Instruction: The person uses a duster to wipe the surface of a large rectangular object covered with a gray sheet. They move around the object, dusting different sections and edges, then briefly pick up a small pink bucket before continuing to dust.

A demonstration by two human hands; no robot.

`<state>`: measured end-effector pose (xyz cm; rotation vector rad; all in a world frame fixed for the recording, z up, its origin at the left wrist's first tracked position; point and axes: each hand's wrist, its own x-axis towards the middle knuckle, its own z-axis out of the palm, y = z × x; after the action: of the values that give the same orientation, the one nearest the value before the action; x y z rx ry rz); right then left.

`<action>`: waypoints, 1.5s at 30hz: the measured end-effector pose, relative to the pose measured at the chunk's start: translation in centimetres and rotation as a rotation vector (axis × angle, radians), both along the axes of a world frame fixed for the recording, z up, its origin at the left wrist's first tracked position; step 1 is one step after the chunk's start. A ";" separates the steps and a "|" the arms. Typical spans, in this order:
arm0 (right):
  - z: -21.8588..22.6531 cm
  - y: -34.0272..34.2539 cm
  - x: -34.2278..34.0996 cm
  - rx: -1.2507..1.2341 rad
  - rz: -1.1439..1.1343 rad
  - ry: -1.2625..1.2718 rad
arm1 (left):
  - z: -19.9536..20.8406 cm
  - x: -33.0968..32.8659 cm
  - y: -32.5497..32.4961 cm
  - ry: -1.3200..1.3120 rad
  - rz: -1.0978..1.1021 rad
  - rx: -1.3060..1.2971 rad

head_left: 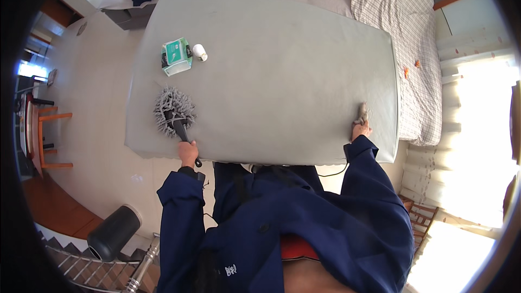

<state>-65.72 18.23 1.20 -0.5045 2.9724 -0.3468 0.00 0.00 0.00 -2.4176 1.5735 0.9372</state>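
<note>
My left hand (pixel 188 153) is closed round the black handle of a fluffy grey duster (pixel 175 109), whose head of soft strands rests on the left side of the grey-covered table (pixel 271 87). Near the table's right front corner, my right hand (pixel 362 130) is closed on a small crumpled grey-brown cloth (pixel 362 110) against the surface. Beyond the duster stand a green and white tissue pack (pixel 177 56) and a small white bottle (pixel 199 52), side by side.
A bed with a checked quilt (pixel 401 38) adjoins the table at the back and right. Bright curtained windows (pixel 480 135) lie farther right. At lower left are a black bin (pixel 114 232) and a metal stair railing (pixel 142 266). A wooden chair (pixel 40 138) stands far left.
</note>
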 end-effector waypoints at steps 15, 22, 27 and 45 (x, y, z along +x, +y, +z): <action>-0.7 -24.1 15.7 -0.331 0.807 0.211 | 2.0 -1.4 2.7 0.012 0.047 -0.066; 2.7 -22.4 27.2 -0.325 1.186 -0.065 | 1.6 -1.6 2.6 0.019 0.067 -0.084; 3.2 -16.0 33.8 -0.328 1.419 -0.170 | 1.4 -1.4 2.4 0.034 0.112 -0.080; 5.0 -2.9 6.2 -0.720 0.298 -0.629 | 0.1 7.2 0.8 0.814 0.659 -0.357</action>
<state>-59.52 15.29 6.23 -0.7152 2.0664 -1.2736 7.16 0.80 0.13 -3.1091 1.1293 2.1288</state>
